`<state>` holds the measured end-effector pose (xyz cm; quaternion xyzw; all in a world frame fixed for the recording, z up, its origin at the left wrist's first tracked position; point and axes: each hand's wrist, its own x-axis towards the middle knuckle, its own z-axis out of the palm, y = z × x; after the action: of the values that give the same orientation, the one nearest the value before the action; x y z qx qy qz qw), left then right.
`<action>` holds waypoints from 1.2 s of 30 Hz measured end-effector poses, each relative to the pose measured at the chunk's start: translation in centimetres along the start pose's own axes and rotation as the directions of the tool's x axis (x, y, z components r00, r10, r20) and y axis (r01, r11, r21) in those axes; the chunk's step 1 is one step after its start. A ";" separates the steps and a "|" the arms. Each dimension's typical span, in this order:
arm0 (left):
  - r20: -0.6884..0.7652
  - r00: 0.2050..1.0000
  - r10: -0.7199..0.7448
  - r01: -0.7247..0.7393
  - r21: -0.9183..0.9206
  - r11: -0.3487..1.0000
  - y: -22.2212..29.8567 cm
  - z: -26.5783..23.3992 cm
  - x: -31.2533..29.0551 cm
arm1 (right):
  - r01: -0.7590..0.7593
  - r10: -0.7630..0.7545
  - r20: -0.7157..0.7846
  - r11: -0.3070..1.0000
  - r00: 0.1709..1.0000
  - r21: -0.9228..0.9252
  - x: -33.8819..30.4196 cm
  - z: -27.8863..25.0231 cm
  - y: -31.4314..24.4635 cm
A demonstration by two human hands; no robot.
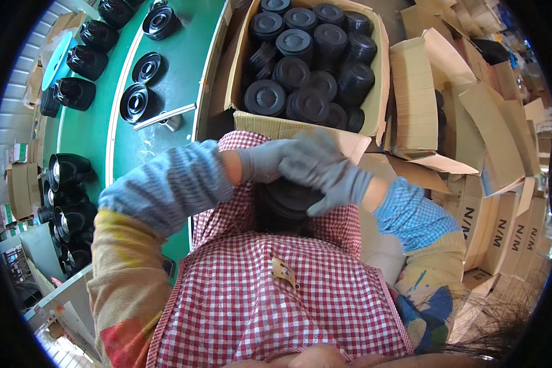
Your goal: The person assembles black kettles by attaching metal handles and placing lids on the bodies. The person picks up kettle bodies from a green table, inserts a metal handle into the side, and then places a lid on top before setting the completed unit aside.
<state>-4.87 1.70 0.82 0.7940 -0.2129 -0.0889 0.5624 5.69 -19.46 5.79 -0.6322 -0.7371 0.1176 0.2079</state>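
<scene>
In my lap sits a black round part [288, 199], wide and disc-shaped on top, possibly a stack of such parts. My right hand [322, 164], in a grey knitted glove, is bent over its far side, with the thumb lying along the rim. My left hand [265, 161], gloved alike, reaches in from the left at the far edge of the part. Its fingers go under the right hand and are hidden. Right beyond my hands stands an open cardboard box [300, 122] filled with stacks of black round lid-like parts [265, 97].
On the left runs a green worktable [168, 73] with a metal bar [165, 116], several black ring-shaped parts [138, 103] and glossy black housings [75, 93]. Open cartons [414, 92] and flat folded cardboard [497, 233] crowd the right side.
</scene>
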 end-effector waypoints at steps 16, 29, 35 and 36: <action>0.037 0.933 -0.358 0.350 -0.326 0.878 2.1 -0.5 0.8 | 0.178 -0.183 0.099 0.982 0.978 0.054 2.4 2.5 -2.0; 0.123 0.980 -0.156 0.104 0.349 0.931 0.0 -1.8 4.2 | 0.193 -0.191 -0.039 0.978 0.981 0.082 3.2 1.0 -3.2; 0.155 0.920 -0.359 0.274 0.398 0.875 3.2 -1.3 7.4 | 0.363 -0.352 -0.291 0.932 0.890 -0.015 3.4 2.0 -2.7; 0.085 0.969 -0.233 0.204 0.259 0.944 2.7 -1.0 5.4 | 0.366 -0.347 -0.195 0.928 0.918 0.071 1.2 3.3 0.4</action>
<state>-0.27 -0.56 4.26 0.8703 -0.1650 -0.1689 0.4323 4.44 -17.90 2.91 -0.4835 -0.8109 0.0594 0.3242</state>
